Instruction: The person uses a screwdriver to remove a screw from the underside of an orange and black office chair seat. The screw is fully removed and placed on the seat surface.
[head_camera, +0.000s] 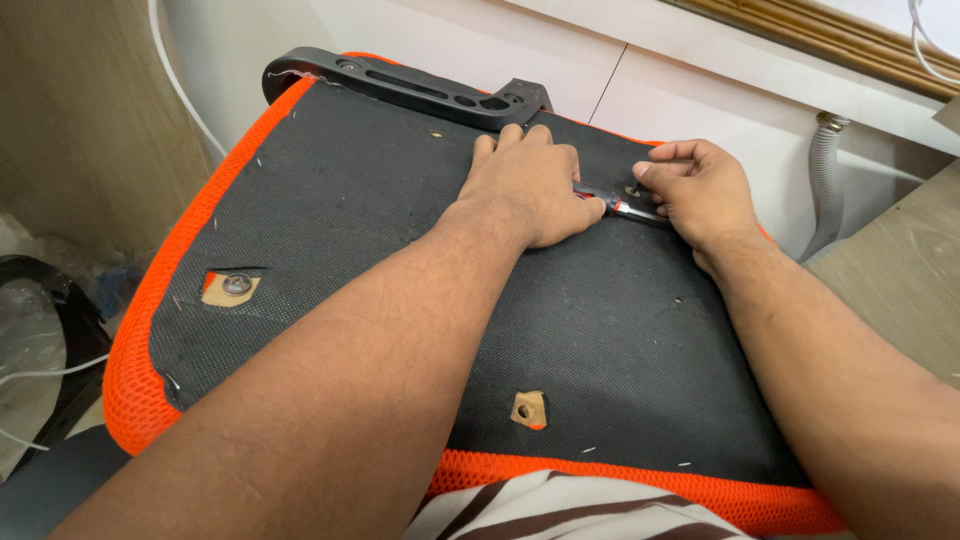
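Note:
An upturned chair seat (360, 220) lies before me, its underside black fabric with an orange mesh rim. My left hand (530, 185) rests flat on the fabric near the far edge, its fingers over a red-and-black hand tool (612, 205). My right hand (698, 190) is just to the right, fingertips pinched at a small screw (633, 188) by the tool's tip. A black plastic armrest bracket (400, 88) is fixed along the seat's far edge.
Two cut-outs in the fabric show wood with metal inserts, one at the left (232, 287) and one near the front (528, 408). A grey corrugated hose (825, 180) runs down the white wall at right. A wooden panel stands at left.

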